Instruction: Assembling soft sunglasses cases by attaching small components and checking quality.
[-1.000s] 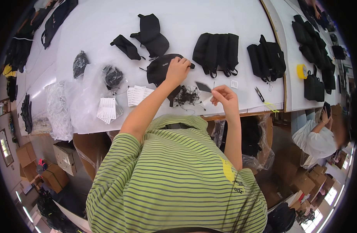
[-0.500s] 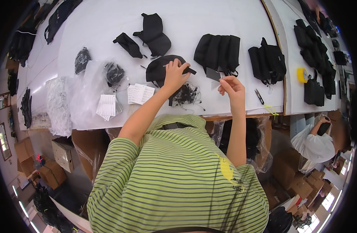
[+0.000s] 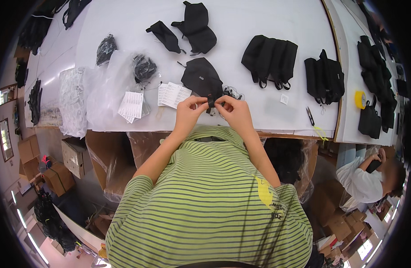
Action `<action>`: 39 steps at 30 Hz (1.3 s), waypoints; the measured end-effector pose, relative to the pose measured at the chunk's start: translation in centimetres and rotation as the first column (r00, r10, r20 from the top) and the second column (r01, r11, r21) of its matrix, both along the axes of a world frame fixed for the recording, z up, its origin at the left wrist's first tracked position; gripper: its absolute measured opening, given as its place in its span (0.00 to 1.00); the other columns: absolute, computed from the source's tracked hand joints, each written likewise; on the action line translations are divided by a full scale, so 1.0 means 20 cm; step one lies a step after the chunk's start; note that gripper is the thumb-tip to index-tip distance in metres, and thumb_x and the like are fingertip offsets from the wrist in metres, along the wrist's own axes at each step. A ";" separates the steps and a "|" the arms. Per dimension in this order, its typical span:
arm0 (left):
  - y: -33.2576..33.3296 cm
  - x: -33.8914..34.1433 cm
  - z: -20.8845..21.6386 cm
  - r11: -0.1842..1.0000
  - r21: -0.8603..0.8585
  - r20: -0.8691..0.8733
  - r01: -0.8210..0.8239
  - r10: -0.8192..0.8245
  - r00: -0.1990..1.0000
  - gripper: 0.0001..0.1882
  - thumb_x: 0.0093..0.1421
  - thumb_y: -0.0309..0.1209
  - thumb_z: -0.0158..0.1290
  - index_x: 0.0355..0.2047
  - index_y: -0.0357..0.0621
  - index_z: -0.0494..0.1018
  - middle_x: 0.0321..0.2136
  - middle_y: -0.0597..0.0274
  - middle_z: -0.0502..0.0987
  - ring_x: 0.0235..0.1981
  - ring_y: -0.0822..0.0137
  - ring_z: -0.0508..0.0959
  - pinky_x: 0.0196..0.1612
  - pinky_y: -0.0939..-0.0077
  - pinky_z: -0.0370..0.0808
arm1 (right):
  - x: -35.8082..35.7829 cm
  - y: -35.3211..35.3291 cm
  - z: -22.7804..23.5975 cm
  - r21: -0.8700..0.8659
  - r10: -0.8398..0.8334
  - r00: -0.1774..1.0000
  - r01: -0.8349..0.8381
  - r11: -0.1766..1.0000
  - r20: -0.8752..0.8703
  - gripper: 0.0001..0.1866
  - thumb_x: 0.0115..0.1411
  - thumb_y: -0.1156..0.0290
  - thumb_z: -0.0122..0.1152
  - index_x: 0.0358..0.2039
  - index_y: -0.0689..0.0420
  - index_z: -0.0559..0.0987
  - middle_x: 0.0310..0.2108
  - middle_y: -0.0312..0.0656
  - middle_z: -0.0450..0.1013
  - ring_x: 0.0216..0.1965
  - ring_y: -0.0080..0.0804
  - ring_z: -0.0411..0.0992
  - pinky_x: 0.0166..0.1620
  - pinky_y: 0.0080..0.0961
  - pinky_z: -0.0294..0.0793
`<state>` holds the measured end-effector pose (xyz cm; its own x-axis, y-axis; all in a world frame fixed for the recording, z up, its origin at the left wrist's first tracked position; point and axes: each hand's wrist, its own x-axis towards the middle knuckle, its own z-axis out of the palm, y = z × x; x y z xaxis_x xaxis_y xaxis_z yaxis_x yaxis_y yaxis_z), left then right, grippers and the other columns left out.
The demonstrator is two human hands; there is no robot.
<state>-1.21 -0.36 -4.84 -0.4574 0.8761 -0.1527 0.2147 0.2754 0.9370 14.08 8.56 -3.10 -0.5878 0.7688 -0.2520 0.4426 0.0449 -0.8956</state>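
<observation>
A black fabric pouch (image 3: 202, 77) with a small light mark lies at the near middle of the table, its short strap (image 3: 210, 101) toward me. My left hand (image 3: 188, 112) pinches this strap between thumb and fingertips. From the other side my right hand (image 3: 235, 113) meets it, fingertips closed on the same strap end; anything smaller in them is hidden. Right behind the right hand lies a tangle of thin black cords (image 3: 232, 92). White printed cards (image 3: 173, 94) are fanned out beside the left hand.
More white cards (image 3: 131, 106) and clear plastic bags (image 3: 102, 85) lie to the left. Black pouches (image 3: 270, 58) stand in a row on the right, near scissors (image 3: 310, 116) and yellow tape (image 3: 360, 100). Open cartons (image 3: 110, 156) sit under the table edge. A person (image 3: 364, 178) is at far right.
My right hand has come left from beside the row of pouches, where it held a dark tag, to the pouch strap. My left hand has slid off the pouch's top down to the strap.
</observation>
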 end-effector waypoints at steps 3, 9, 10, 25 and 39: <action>-0.04 -0.02 -0.01 0.999 -0.035 0.147 -0.022 0.027 0.989 0.07 0.50 0.27 0.61 0.31 0.40 0.79 0.22 0.69 0.73 0.20 0.78 0.64 0.24 0.82 0.60 | -0.02 -0.02 -0.01 0.190 0.080 0.997 -0.077 0.979 -0.006 0.05 0.53 0.72 0.64 0.30 0.58 0.79 0.12 0.32 0.66 0.15 0.14 0.61 0.20 0.16 0.57; -0.06 -0.04 0.05 0.988 0.072 0.124 -0.135 0.125 0.984 0.06 0.55 0.27 0.58 0.33 0.39 0.76 0.27 0.68 0.75 0.23 0.80 0.67 0.29 0.84 0.65 | -0.04 -0.02 0.07 -0.239 -0.053 0.985 0.013 0.971 -0.164 0.06 0.55 0.72 0.62 0.34 0.57 0.77 0.20 0.31 0.73 0.24 0.19 0.71 0.27 0.21 0.65; -0.06 -0.05 0.09 0.971 0.081 0.187 -0.225 0.207 0.960 0.06 0.57 0.27 0.57 0.33 0.39 0.75 0.28 0.68 0.75 0.24 0.80 0.68 0.30 0.85 0.66 | -0.03 -0.01 0.08 -0.238 -0.052 0.985 0.011 0.971 -0.164 0.06 0.55 0.72 0.62 0.34 0.57 0.77 0.20 0.31 0.73 0.24 0.19 0.71 0.27 0.21 0.65; -0.04 -0.04 0.36 0.995 0.097 0.342 0.023 -0.055 0.938 0.04 0.56 0.24 0.58 0.31 0.37 0.75 0.25 0.72 0.72 0.25 0.83 0.66 0.31 0.88 0.62 | 0.02 -0.03 0.21 -0.550 -0.357 0.756 -0.004 0.835 -0.548 0.09 0.55 0.79 0.62 0.36 0.59 0.74 0.33 0.35 0.73 0.39 0.22 0.72 0.42 0.17 0.69; -0.03 -0.06 0.45 0.984 0.046 0.344 0.174 -0.179 0.922 0.04 0.55 0.24 0.57 0.30 0.36 0.74 0.22 0.75 0.69 0.23 0.85 0.62 0.28 0.88 0.58 | -0.06 -0.07 0.30 -0.337 -0.195 0.840 0.016 0.941 -0.506 0.07 0.60 0.76 0.55 0.40 0.60 0.73 0.25 0.34 0.71 0.29 0.20 0.71 0.35 0.17 0.69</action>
<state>-2.46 -0.95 4.17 -0.2163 0.9411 -0.2600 -0.0789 0.2486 0.9654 12.91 7.26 2.89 -0.6185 0.7690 -0.1618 -0.1126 -0.2905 -0.9502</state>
